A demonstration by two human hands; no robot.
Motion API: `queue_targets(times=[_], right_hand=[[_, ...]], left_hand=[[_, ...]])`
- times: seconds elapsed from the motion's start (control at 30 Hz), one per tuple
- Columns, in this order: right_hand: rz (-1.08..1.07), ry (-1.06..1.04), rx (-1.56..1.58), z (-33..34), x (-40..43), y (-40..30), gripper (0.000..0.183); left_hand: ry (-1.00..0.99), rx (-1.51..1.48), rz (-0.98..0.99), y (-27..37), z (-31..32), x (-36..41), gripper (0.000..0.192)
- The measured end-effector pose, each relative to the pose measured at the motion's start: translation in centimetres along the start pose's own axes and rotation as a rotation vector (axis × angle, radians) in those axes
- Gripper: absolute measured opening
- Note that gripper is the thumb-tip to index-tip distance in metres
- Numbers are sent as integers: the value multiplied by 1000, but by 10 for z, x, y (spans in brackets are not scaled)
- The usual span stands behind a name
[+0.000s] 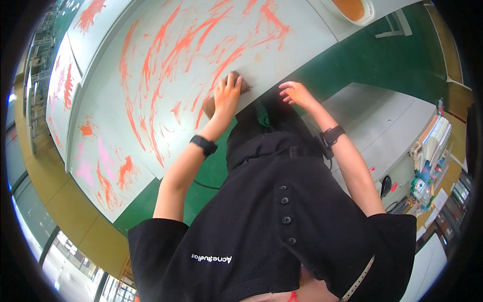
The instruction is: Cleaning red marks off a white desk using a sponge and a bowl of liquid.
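My left hand (225, 93) presses down on a brown cloth (242, 83) on the white tabletop (302, 34), its fingers spread over it. Part of the cloth sticks out on either side of the hand; the rest is hidden under it. Orange-red paint streaks (185, 41) run in long smears across the tabletop, and some lie right beside the cloth. My right hand (296, 94) hovers just off the table's near edge, holding nothing, its fingers loosely bent and apart.
A white container of orange liquid (351, 9) stands at the top right. Paint-marked tables (109, 170) adjoin on the left. To my right is a grey cabinet or desk (369, 113), with books (434, 139) and a plastic bottle (420, 188) beyond. The floor (407, 56) is green.
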State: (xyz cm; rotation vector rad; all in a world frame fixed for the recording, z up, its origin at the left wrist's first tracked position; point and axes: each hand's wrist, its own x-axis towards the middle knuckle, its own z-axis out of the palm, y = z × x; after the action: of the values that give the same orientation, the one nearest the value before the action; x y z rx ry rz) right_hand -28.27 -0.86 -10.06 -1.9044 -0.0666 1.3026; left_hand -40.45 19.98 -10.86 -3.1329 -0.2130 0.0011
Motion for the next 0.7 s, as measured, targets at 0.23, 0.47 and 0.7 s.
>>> queue_targets(times=[0.23, 0.47, 0.7], right_hand=[[14, 61, -76, -16, 10, 4, 31], [-31, -3, -76, 26, 6, -11, 31], [152, 147, -154, 39, 6, -21, 43]], left_hand=[[36, 3, 54, -24, -3, -53, 47], [-57, -48, -73, -40, 2, -84, 57], [26, 30, -9, -39, 0, -59, 47]])
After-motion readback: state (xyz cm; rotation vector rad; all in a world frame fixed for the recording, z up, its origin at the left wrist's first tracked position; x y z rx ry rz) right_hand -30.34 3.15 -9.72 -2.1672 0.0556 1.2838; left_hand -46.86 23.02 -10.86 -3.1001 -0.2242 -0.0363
